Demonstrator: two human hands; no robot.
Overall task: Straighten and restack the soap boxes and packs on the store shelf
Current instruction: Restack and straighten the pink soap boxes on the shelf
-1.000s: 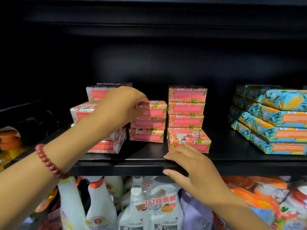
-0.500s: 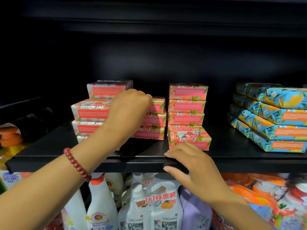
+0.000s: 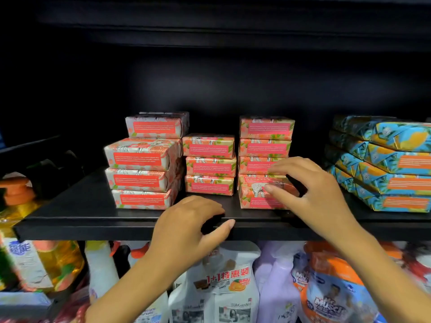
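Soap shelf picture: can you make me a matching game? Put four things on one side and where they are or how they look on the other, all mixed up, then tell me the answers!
Things
1. left hand
2. right hand
3. blue packs
4. middle pink stack

Places or states
A. at the far right of the shelf
B. three boxes high
C. holding the shelf's front edge
D. touching the lowest box of the right pink stack

Pairs: 1-C, 2-D, 3-A, 4-B.
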